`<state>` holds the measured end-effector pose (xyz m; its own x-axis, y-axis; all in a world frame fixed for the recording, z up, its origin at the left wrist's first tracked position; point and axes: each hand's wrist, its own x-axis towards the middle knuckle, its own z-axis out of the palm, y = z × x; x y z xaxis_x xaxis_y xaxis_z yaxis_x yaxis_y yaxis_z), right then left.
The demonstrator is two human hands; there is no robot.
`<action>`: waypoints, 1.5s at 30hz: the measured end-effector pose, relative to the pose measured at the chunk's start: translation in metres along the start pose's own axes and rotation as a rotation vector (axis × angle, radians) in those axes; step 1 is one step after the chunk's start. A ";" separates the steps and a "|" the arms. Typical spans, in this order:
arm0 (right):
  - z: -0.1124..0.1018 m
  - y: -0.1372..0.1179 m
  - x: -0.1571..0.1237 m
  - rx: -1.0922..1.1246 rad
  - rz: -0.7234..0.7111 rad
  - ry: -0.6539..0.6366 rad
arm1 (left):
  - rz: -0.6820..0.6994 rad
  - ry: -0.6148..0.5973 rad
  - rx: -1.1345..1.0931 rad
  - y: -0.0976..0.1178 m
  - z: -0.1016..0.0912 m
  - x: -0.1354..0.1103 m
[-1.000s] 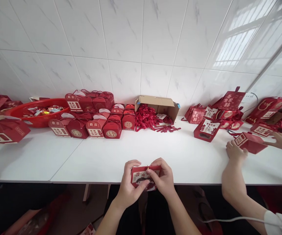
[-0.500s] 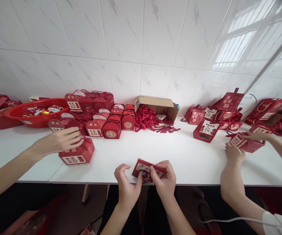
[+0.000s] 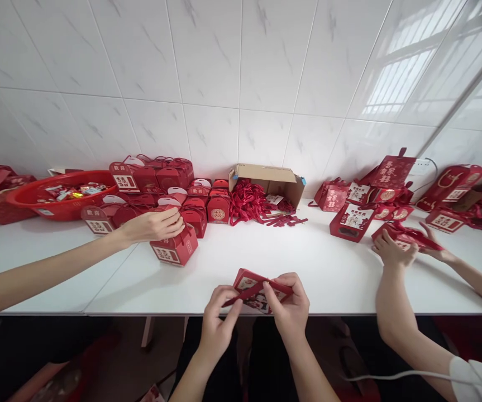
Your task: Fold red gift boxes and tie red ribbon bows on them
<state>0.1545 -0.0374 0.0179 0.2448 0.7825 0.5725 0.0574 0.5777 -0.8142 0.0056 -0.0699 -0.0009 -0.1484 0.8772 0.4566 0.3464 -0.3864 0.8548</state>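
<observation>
Just above the table's front edge, my right hand [image 3: 290,312] is closed on a small red card [image 3: 258,302] with a printed picture. Its thumb presses the card's face, and whether this is a single card or a flat folded box I cannot tell. A dark red ribbon [image 3: 247,292] slants across the card. Between thumb and fingers my left hand [image 3: 220,319] pinches the ribbon's lower left end, at the card's left side.
Left of me, a co-worker's hand [image 3: 161,224] holds a red gift box [image 3: 184,245]. At right, another person's hands [image 3: 395,250] handle a red box. Stacked gift boxes [image 3: 146,177], an orange basin [image 3: 23,196] of sweets and a cardboard carton [image 3: 266,171] spilling red ribbons [image 3: 247,204] line the wall.
My left hand now draws a ribbon across the card; both hands shifted slightly right. The left co-worker's hand moved right with a gift box. The right-hand person's box is turned and looks flatter.
</observation>
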 end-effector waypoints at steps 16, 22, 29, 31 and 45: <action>-0.010 -0.031 -0.011 0.054 -0.181 -0.632 | 0.191 -0.002 -0.060 0.065 -0.045 0.036; -0.016 -0.027 -0.001 0.008 -0.233 -0.533 | 0.150 -0.175 0.144 0.058 -0.052 0.036; -0.018 -0.030 0.009 -0.043 -0.327 -0.536 | 0.184 -0.243 0.115 0.063 -0.038 0.030; -0.017 -0.031 0.009 -0.046 -0.337 -0.539 | 0.148 -0.219 0.063 0.064 -0.034 0.028; -0.016 -0.029 0.007 -0.015 -0.348 -0.509 | -0.061 -0.252 -0.088 0.067 -0.026 0.020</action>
<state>0.1700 -0.0530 0.0440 -0.2834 0.5635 0.7760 0.0651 0.8186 -0.5706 0.0016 -0.0856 0.0720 0.0726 0.9387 0.3370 0.2602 -0.3440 0.9022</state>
